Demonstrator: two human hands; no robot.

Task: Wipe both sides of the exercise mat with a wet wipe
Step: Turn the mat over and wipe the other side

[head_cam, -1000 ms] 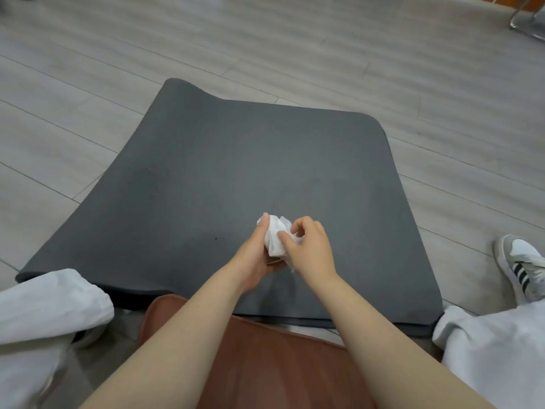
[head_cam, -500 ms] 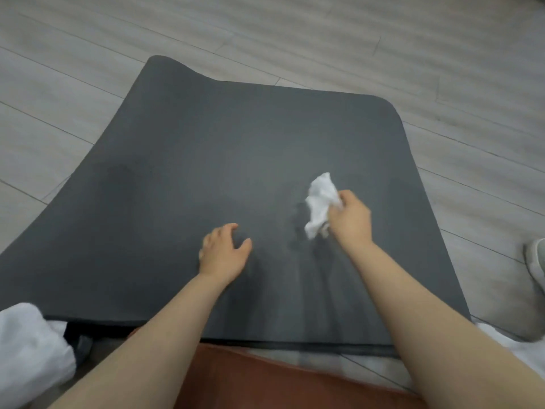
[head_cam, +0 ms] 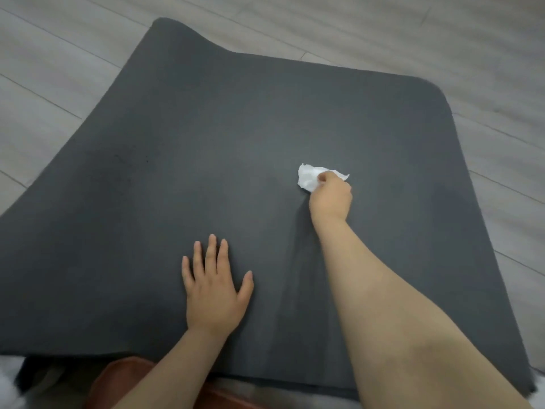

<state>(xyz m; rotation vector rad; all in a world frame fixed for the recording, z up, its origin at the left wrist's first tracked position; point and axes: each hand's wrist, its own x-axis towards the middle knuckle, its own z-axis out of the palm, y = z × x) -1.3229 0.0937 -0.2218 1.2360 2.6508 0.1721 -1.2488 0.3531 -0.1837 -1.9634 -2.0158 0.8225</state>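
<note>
A dark grey exercise mat (head_cam: 206, 149) lies spread on the floor and fills most of the view; its far left corner curls up slightly. My right hand (head_cam: 331, 199) grips a crumpled white wet wipe (head_cam: 309, 177) and holds it down on the mat, right of centre. A faint darker streak runs on the mat along my right forearm. My left hand (head_cam: 213, 290) lies flat on the mat near its front edge, fingers straight and spread.
Pale grey wood-look floor (head_cam: 442, 39) surrounds the mat on the far, left and right sides. A brown seat surface (head_cam: 118, 379) shows at the bottom edge, under my arms. A bit of white cloth (head_cam: 7, 376) is at the lower left corner.
My right hand has carried the wipe further out across the mat. My left hand, which held the wipe one second ago, has let go and now lies flat. The view has moved closer.
</note>
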